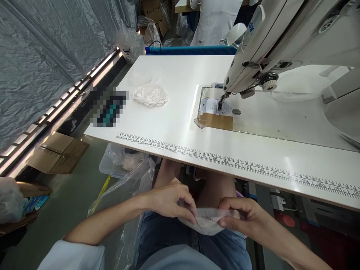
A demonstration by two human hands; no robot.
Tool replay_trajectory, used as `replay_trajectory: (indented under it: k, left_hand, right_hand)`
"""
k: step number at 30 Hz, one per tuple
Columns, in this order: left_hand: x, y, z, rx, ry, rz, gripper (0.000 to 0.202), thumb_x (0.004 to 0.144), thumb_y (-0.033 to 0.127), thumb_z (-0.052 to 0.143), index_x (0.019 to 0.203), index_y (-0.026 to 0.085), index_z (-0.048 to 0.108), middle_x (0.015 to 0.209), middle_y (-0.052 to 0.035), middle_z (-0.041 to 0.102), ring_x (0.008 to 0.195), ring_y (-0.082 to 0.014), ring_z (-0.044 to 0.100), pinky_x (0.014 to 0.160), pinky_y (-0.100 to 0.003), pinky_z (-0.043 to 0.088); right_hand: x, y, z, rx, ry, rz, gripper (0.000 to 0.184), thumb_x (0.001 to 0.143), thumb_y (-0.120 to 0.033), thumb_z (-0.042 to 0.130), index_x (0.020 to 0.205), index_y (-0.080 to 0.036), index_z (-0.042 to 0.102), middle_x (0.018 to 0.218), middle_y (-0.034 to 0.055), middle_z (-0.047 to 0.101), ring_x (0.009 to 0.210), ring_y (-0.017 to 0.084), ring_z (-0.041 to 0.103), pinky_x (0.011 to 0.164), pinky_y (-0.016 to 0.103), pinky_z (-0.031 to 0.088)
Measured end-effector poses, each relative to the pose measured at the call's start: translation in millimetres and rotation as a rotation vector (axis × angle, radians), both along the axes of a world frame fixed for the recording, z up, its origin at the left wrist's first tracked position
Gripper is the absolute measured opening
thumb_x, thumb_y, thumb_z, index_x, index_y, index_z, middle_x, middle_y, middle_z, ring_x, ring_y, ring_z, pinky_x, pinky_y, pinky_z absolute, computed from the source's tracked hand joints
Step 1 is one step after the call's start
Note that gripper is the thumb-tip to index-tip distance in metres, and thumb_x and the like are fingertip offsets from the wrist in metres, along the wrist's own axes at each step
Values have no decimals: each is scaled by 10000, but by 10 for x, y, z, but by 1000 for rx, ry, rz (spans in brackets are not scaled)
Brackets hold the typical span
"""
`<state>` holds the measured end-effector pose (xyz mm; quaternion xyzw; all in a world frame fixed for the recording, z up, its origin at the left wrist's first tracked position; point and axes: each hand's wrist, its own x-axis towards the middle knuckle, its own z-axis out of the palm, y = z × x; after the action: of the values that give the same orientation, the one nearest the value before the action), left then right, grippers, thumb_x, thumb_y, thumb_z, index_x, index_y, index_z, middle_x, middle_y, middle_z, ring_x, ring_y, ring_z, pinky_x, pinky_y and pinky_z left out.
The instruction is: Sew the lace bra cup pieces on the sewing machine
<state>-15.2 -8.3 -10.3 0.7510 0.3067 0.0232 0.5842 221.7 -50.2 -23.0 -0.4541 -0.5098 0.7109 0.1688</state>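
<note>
Over my lap, a white, partly sheer fabric piece with a lacy patch (pixel 209 223) is stretched between both hands. My left hand (pixel 180 202) pinches its left end between thumb and fingers. At the other end, my right hand (pixel 239 215) grips the edge, thumb on the near side. Another white lace piece (pixel 150 95), with a scalloped edge, lies on the left part of the sewing table (pixel 174 120). The sewing machine (pixel 264 52) stands on the right, its presser foot (pixel 221 104) over the metal needle plate.
A printed ruler (pixel 225 160) runs along the table's front edge. Below on the left are a clear plastic bin (pixel 112 163), a plastic sheet (pixel 123 210) and a cardboard box (pixel 57 152). Behind the table is a person in white (pixel 215 22). A blurred patch covers the table's left edge.
</note>
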Motion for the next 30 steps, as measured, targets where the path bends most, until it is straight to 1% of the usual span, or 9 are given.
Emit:
replay_trajectory:
  k: [5,7,10,13,16,21,23,27,30]
  left_hand:
    - [-27,-32,-106,-186,-137,37,197,828,318,625,811,153,731,774,-25,688,733,-124,597,738,-202,421]
    - [-39,-40,-129,-235,-114,61,221,850,327,592,837,159,735,810,-33,705,757,-131,608,707,-194,434]
    - [-61,-35,-107,-217,-42,77,217,866,310,571,849,178,742,799,-24,717,803,-133,600,731,-189,428]
    - [-72,-35,-74,-226,7,69,202,779,357,675,864,187,745,764,-14,703,813,-135,580,708,-178,411]
    - [-61,-63,-83,-229,27,99,329,619,377,798,892,202,743,746,6,686,812,-139,577,670,-164,400]
    - [-58,-92,-161,-253,-68,139,112,730,260,730,825,206,757,738,9,708,798,-123,596,722,-160,412]
    - [-76,-82,-185,-269,-114,119,97,752,229,708,831,201,758,755,2,717,780,-119,601,740,-165,419]
    - [-71,-73,-201,-327,-123,101,227,723,295,730,921,184,742,831,-23,719,790,-138,608,748,-185,436]
    - [6,-101,-213,-417,-117,147,384,655,379,767,963,153,730,841,-38,708,766,-154,604,692,-194,439]
  right_hand:
    - [67,-16,-67,-12,-16,-19,223,746,-387,695,686,-180,637,648,-24,542,618,109,470,569,207,386]
    - [70,-15,-63,-36,-1,-13,221,753,-382,691,687,-180,632,645,-26,544,607,103,463,561,203,384]
    - [57,-9,-36,-99,46,-11,207,756,-368,694,698,-180,630,644,-30,557,587,92,460,550,193,381]
    - [37,-6,-8,-117,62,-28,210,747,-367,705,692,-179,629,633,-32,560,578,89,464,551,192,385]
    - [29,-8,0,-112,62,-37,230,743,-380,707,675,-178,621,616,-33,555,563,89,463,566,203,395]
    - [49,-21,-23,-98,19,-31,258,737,-413,702,687,-174,620,635,-18,566,584,107,474,563,220,383]
    - [47,-31,-34,-105,14,-29,271,732,-424,704,685,-172,614,635,-19,563,597,110,479,570,221,379]
    - [7,-46,-47,-107,37,-23,289,732,-437,703,689,-169,603,643,-21,556,612,108,484,568,214,367]
    - [-23,-48,-36,-64,18,-32,278,755,-424,690,693,-167,604,645,-26,543,607,95,465,563,203,358]
